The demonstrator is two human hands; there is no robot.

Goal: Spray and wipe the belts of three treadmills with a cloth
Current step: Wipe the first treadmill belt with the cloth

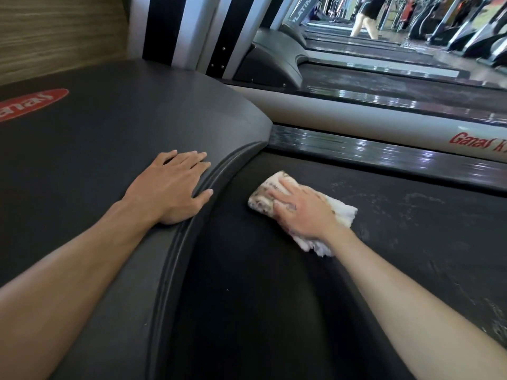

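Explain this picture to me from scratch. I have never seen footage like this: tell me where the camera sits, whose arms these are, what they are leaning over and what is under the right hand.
There is one picture, taken by a wide-angle camera worn on a person's head, looking down at their own bare arms. No robot is involved. They lean over a treadmill in a gym. The left hand lies flat and empty on the grey motor cover, bracing the body. The right hand presses a pale, crumpled cloth flat onto the black belt, near the cover's curved edge. Faint whitish streaks mark the belt to the right. More treadmills line up behind, and someone's legs show far back. No spray bottle is visible.
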